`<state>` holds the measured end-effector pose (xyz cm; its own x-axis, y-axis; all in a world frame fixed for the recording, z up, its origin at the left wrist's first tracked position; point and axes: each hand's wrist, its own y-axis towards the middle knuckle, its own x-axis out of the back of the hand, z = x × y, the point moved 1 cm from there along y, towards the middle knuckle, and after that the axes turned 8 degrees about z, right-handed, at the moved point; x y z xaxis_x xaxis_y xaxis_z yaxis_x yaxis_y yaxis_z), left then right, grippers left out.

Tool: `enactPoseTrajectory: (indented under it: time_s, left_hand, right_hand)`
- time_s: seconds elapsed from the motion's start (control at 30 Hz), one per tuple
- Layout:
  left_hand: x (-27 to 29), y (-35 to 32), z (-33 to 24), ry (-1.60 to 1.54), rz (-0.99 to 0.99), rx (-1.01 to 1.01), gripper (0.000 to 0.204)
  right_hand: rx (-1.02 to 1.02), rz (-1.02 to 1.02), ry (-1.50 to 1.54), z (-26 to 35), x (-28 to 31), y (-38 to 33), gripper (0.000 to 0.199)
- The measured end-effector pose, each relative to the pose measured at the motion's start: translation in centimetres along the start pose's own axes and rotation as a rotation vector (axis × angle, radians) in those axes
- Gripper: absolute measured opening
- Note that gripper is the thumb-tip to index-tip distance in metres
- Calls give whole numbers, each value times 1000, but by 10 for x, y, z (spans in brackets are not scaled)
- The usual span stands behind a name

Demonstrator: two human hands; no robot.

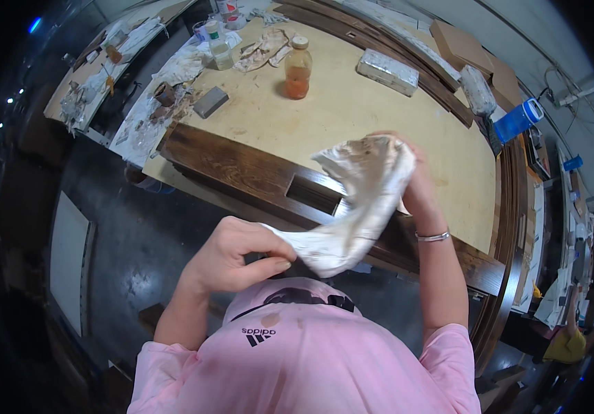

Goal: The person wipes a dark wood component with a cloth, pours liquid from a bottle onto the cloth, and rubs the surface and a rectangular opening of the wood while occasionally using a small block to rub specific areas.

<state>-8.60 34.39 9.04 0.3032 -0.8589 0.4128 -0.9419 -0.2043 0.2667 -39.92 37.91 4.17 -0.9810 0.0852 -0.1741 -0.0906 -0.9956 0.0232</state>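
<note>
A white cloth [355,221] with brown stains stretches between my two hands, held up in front of me and slightly blurred. My left hand [245,252] pinches one end of it between thumb and fingers. At the other end my right hand [418,176] grips the cloth, its fingers mostly hidden behind the folds. Beneath the cloth lies a dark brown stained wooden board [231,165] with a rectangular cutout, along the near edge of the table. The cloth covers part of this board.
On the pale tabletop [255,124] stand a bottle of orange-brown liquid [298,72], a grey block [211,102] and a wrapped silvery block [388,71]. Rags and a clear bottle [221,55] sit at the far left. Dark wood strips line the far and right edges, beside a blue container [514,123].
</note>
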Motion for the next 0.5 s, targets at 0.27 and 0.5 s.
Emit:
enactPoseTrajectory:
  time_s: [0.27, 0.5]
  left_hand:
    - [67, 36, 65, 312, -425, 143, 90]
    - [95, 16, 132, -803, -439, 408, 27]
  right_hand:
    - [-44, 243, 561, 32, -79, 61, 39]
    - [-118, 426, 18, 2, -62, 155, 46]
